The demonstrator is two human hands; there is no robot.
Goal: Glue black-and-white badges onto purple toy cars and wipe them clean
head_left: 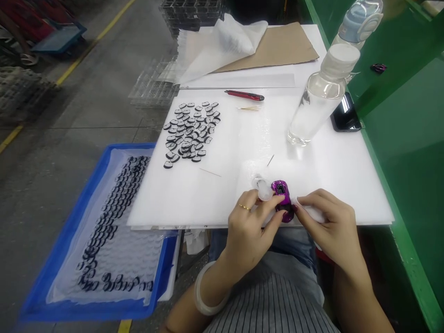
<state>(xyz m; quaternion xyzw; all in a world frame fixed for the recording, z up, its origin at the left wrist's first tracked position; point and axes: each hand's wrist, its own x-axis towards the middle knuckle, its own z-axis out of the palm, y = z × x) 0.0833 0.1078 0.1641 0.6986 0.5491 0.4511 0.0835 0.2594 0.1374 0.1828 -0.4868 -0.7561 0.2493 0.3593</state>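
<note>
My left hand [253, 222] is closed, its thumb and fingers gripping a small glossy purple and black part [282, 200] shaped like a toy car. A small translucent plastic cup with a lid [264, 188] sits against the fingertips of that same hand; whether they grip it too I cannot tell. To the right, my right hand [326, 219] pinches a white wipe-like piece [314, 212], mostly hidden by the fingers, right beside the purple part. Both hands are at the front edge of the white tabletop [194, 199].
Many small black-and-white pieces [190, 129] lie at the left. A red cutter knife [244, 95], swabs [249, 108], a water bottle [315, 101] and a phone [346, 113] lie or stand further back. Beside the table, a blue tray [83, 194] holds rows of dark pieces.
</note>
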